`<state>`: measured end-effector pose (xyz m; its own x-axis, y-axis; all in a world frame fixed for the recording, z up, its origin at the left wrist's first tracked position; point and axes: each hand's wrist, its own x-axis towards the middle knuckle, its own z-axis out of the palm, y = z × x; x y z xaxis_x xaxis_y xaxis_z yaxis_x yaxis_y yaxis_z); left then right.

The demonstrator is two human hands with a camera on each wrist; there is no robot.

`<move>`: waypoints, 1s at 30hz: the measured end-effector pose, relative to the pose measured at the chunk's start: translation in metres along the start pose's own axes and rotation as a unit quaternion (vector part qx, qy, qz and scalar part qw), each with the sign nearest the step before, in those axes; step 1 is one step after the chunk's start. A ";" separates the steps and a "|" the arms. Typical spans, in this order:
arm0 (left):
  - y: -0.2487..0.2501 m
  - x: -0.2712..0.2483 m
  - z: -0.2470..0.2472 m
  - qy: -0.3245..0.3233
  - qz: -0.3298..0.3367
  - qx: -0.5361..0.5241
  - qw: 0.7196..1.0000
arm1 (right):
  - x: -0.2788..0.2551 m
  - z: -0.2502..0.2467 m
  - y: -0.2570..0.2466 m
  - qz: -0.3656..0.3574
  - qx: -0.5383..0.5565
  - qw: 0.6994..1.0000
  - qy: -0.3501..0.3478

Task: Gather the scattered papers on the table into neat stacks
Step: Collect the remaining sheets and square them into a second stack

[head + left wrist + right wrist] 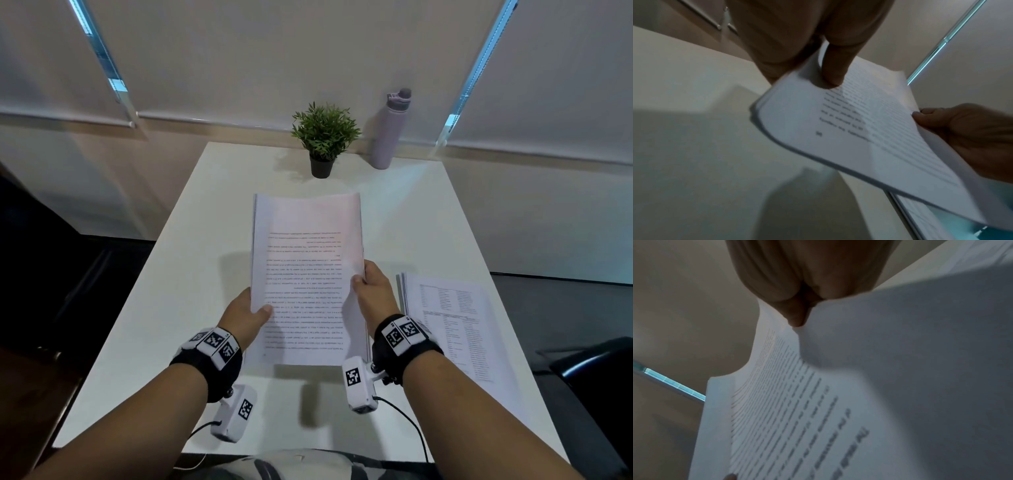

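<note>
A thick sheaf of printed papers [306, 274] is held above the middle of the white table [144, 308], its text upside down to me. My left hand [251, 313] grips its left edge, thumb on top; the same sheaf [849, 129] shows under that thumb in the left wrist view. My right hand [368, 286] pinches the right edge, thumb on the top sheet. In the right wrist view the sheaf [818, 402] bends around my thumb. A second stack of printed papers [452, 325] lies flat on the table at the right.
A small potted plant [323, 138] and a lilac water bottle [390, 130] stand at the table's far edge. A dark chair [596, 370] sits beyond the right edge. Closed blinds hang behind the table.
</note>
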<state>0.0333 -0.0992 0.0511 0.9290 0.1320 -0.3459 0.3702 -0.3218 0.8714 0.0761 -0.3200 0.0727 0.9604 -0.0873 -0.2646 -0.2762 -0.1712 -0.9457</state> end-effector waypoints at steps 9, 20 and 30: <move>0.000 -0.003 0.011 0.032 -0.002 -0.029 0.999 | -0.002 0.000 0.007 0.030 0.007 0.999 0.007; 0.001 -0.002 0.014 0.069 -0.007 -0.040 0.997 | -0.006 0.002 0.010 0.031 -0.049 0.998 -0.038; 0.013 -0.008 0.040 -0.049 -0.026 -0.043 0.998 | 0.008 -0.034 0.027 0.032 -0.157 0.986 0.056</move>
<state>0.0311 -0.1416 0.0509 0.9063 0.0533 -0.4192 0.4195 -0.2340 0.8771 0.0751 -0.3583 0.0517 0.9355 -0.2119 -0.2826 -0.3504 -0.4552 -0.8186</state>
